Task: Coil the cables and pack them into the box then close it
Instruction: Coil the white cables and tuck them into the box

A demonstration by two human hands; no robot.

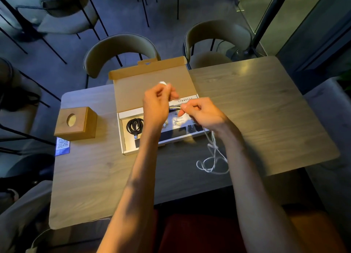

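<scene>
Clearly the white cable (212,160) is the thing in hand. Thin, limp and light, it hangs from the right hand (202,114) in slack strands and puddles in loose loops on the wood-grain table (256,104), just beside the box's near right corner. The right hand pinches it between thumb and curled fingers. The left hand (156,105), fingers curled, grips what looks like the gathered end, with a blurred white bit showing above its knuckles. Both hands hover over the open cardboard box (152,85).

So soft a cord will likely spring out of its coil if let go. It wants holding at the gathered loops with one hand while the other feeds in slack; the stiffer plug ends probably give the surest purchase.

A black cable (134,126) lies coiled, round and glossy, in the box's left compartment. The box is flat, matte brown card with a white-edged tray, its lid folded back.
</scene>
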